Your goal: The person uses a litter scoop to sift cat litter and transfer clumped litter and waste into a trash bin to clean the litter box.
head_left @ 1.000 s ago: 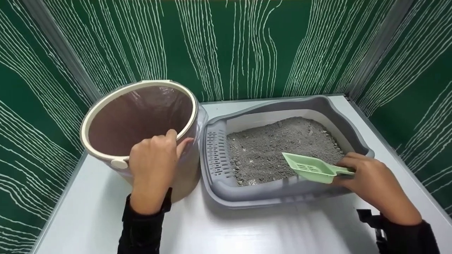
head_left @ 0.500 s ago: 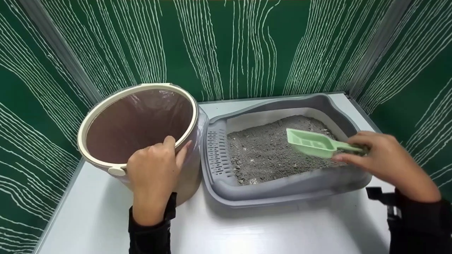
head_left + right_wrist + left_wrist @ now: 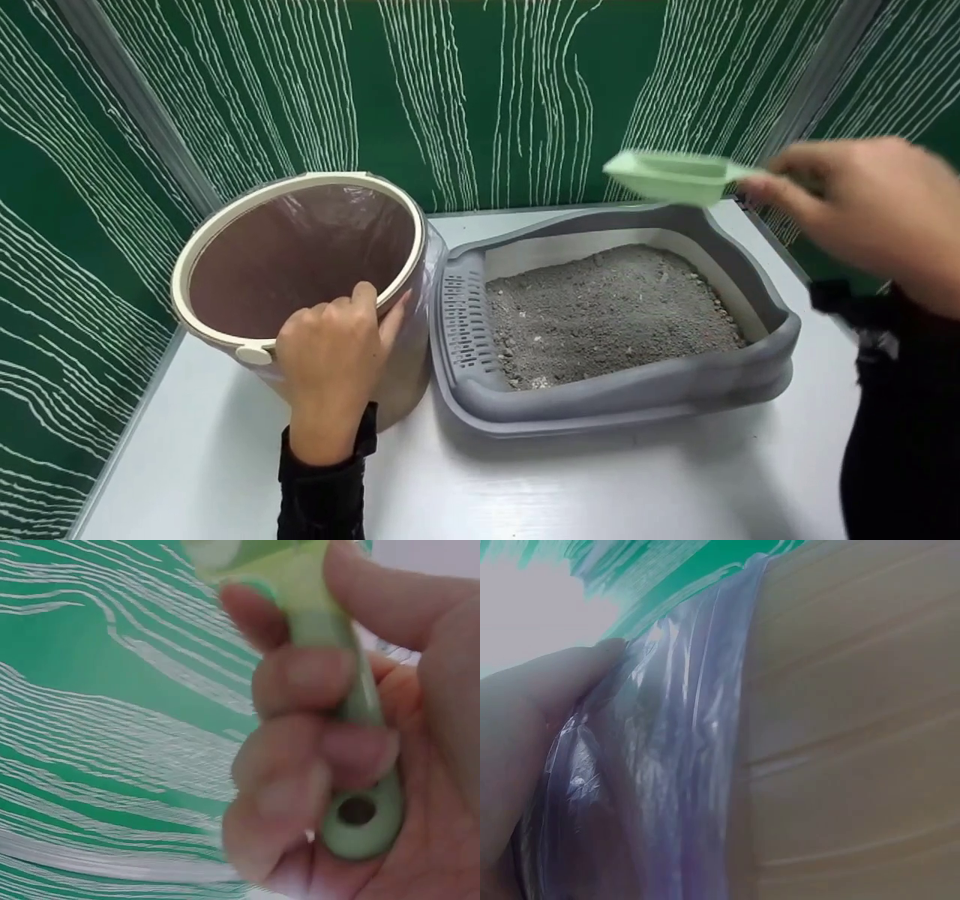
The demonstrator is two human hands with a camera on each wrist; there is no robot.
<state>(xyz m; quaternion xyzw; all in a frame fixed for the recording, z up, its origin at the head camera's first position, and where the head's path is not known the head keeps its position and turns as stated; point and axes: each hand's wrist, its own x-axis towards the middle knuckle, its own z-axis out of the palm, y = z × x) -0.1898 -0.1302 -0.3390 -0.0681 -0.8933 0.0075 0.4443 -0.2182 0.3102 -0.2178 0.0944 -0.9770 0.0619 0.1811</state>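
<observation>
My left hand (image 3: 330, 349) grips the near rim of a trash can (image 3: 401, 371) at the left, which leans toward me. A clear plastic liner (image 3: 690, 727) folds over the can's outside, and in the left wrist view my thumb lies against it. High at the right, my right hand (image 3: 870, 199) holds a green litter scoop (image 3: 675, 176) by its handle, fingers curled round it in the right wrist view. The scoop is blurred and hangs above the back edge of a grey litter box (image 3: 600, 409). Grey litter (image 3: 607, 315) fills the box's floor, with small pale clumps in it.
The can and the litter box stand side by side on a white table (image 3: 570, 487). Green walls (image 3: 525, 90) with white wavy lines enclose the back and sides. A slotted ledge (image 3: 466, 322) runs along the box's left end.
My right hand has lifted the scoop from the box's near right rim up and away, above the box's back edge. The left hand keeps its grip on the can, which has shifted only slightly.
</observation>
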